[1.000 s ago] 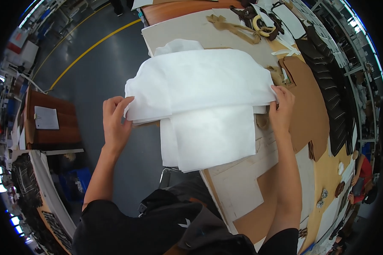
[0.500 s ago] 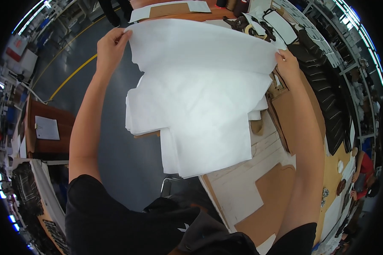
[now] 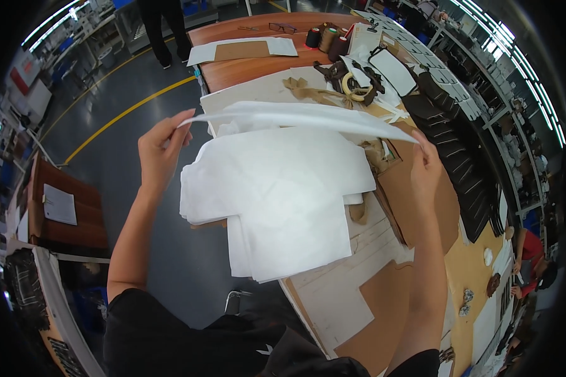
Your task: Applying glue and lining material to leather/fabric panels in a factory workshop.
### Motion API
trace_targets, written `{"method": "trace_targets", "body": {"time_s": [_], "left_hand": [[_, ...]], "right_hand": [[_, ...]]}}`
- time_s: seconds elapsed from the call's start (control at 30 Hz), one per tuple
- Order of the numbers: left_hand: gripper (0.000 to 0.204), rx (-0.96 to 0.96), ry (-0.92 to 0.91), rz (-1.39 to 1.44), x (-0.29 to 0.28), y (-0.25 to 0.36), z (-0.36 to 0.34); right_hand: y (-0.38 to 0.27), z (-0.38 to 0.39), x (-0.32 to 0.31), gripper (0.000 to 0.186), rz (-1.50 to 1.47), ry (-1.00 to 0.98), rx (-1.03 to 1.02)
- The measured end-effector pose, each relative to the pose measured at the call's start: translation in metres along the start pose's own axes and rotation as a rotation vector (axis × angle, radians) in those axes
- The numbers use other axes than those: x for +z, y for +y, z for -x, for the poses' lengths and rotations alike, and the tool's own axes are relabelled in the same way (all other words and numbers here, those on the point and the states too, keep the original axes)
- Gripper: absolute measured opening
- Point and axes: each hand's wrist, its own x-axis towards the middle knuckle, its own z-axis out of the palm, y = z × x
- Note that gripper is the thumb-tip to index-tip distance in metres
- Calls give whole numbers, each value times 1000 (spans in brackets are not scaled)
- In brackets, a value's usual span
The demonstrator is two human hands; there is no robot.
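Note:
A thin white sheet (image 3: 308,120) with a shaped outline stretches between my hands, seen nearly edge-on and sagging a little in the middle. My left hand (image 3: 162,151) pinches its left corner between thumb and fingers. At the other end my right hand (image 3: 425,164) grips the right corner. Beneath and nearer to me lies a stack of white cut-out sheets (image 3: 283,201), stepped in outline, with its left part sticking out past the table's edge. Whether the sheet's far part touches the stack, I cannot tell.
Brown cardboard pieces (image 3: 378,314) lie on the table to the right, beside black ribbed material (image 3: 449,151). Thread spools (image 3: 327,39), glasses (image 3: 282,27) and a tape roll (image 3: 356,88) are at the back. A person in red (image 3: 533,254) works at far right; another person's legs (image 3: 163,31) stand behind.
Both hands have come down and nearer to me, with the sheet going from spread flat to nearly edge-on. More of the stack and the table behind it now shows.

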Motion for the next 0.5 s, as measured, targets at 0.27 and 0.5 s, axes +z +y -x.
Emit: {"method": "trace_targets", "body": {"time_s": [0.27, 0.5], "left_hand": [[22, -321, -9, 244, -26, 0, 121], [31, -561, -28, 377, -21, -2, 156]], "right_hand": [[-22, 129, -17, 42, -19, -181, 220], [-40, 155, -26, 49, 112, -152, 345]]}}
